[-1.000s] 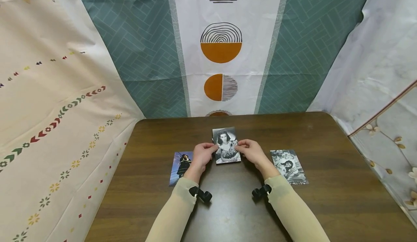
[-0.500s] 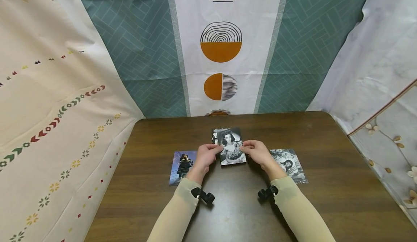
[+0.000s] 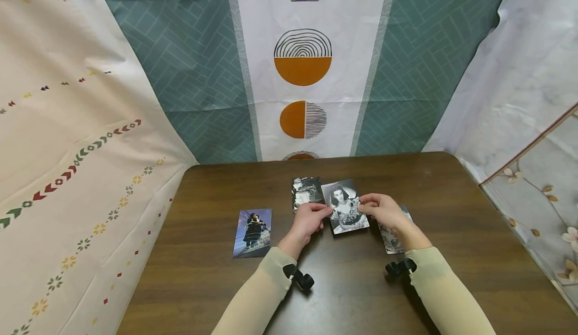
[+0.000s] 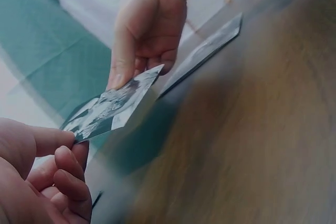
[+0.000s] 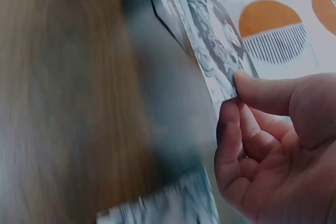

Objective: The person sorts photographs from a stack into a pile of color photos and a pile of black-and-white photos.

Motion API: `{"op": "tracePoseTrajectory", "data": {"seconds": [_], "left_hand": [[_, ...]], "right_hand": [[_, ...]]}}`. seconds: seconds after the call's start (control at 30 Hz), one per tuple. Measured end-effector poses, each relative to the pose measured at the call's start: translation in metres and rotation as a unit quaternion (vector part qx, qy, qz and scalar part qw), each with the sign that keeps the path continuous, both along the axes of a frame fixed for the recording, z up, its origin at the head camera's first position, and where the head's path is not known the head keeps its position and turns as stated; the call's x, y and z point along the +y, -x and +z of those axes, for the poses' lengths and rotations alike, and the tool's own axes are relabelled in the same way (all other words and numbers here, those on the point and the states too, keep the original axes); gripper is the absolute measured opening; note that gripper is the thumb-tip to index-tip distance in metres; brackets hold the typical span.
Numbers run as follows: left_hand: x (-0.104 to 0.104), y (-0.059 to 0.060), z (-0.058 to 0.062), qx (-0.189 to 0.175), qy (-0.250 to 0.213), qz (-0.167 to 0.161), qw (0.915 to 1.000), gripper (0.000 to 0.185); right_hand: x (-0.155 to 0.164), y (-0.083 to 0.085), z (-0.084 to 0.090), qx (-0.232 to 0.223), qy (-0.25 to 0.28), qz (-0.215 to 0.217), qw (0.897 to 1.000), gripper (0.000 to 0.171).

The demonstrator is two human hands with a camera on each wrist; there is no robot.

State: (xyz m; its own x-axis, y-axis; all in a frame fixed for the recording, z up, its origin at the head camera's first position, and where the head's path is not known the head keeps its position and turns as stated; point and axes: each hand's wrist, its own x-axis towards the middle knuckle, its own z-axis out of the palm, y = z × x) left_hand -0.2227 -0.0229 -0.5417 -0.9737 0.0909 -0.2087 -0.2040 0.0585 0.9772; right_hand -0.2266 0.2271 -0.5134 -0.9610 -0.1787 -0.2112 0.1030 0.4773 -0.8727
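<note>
Both hands hold one black-and-white photo card [image 3: 345,208], which shows a dark-haired figure in a light dress. My left hand [image 3: 309,221] pinches its left edge between thumb and fingers. On the opposite edge, my right hand [image 3: 383,209] pinches it the same way. The card is raised over the table and slightly tilted, as both wrist views show. Another black-and-white card [image 3: 305,190] lies on the table just behind and left of it. Under the right hand and wrist, a third black-and-white card [image 3: 391,239] is partly covered.
A blue-toned photo card [image 3: 253,232] of an embracing couple lies left of the left arm. The dark wooden table [image 3: 189,280] ends at a back edge against a patterned cloth [image 3: 207,74]. Cloth hangs at both sides too. Each wrist wears a small black camera.
Both hands have carried the held card rightward, uncovering the card behind it. The right hand and forearm now cover more of the right-hand card, while the blue card shows fully.
</note>
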Motion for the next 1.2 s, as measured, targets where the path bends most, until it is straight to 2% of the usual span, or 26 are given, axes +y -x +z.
{"op": "tracePoseTrajectory", "data": {"seconds": [0.23, 0.4, 0.53, 0.73, 0.93, 1.03, 1.2], "left_hand": [[0.037, -0.009, 0.0, -0.004, 0.006, -0.01, 0.9999, 0.017], [0.065, -0.017, 0.001, 0.003, 0.004, -0.007, 1.0, 0.017], [0.084, -0.024, 0.004, 0.006, 0.03, -0.011, 0.9995, 0.021], [0.105, -0.035, 0.01, 0.022, 0.098, -0.042, 0.9941, 0.036], [0.122, -0.043, 0.015, 0.046, 0.157, -0.058, 0.9848, 0.047], [0.128, -0.045, 0.016, 0.063, 0.196, -0.067, 0.9764, 0.047], [0.134, -0.046, 0.012, 0.085, 0.274, -0.084, 0.9543, 0.021]], "right_hand": [[0.041, -0.012, 0.006, -0.014, -0.03, 0.014, 0.999, 0.055], [0.068, -0.022, 0.005, -0.01, -0.051, 0.014, 0.999, 0.056], [0.085, -0.028, 0.004, -0.004, -0.072, 0.013, 0.997, 0.055], [0.103, -0.037, 0.006, 0.001, -0.121, 0.011, 0.993, 0.055], [0.112, -0.04, 0.008, 0.004, -0.161, 0.012, 0.987, 0.057], [0.116, -0.042, 0.009, 0.003, -0.178, 0.012, 0.984, 0.057], [0.12, -0.045, 0.011, 0.004, -0.188, 0.014, 0.982, 0.056]]}}
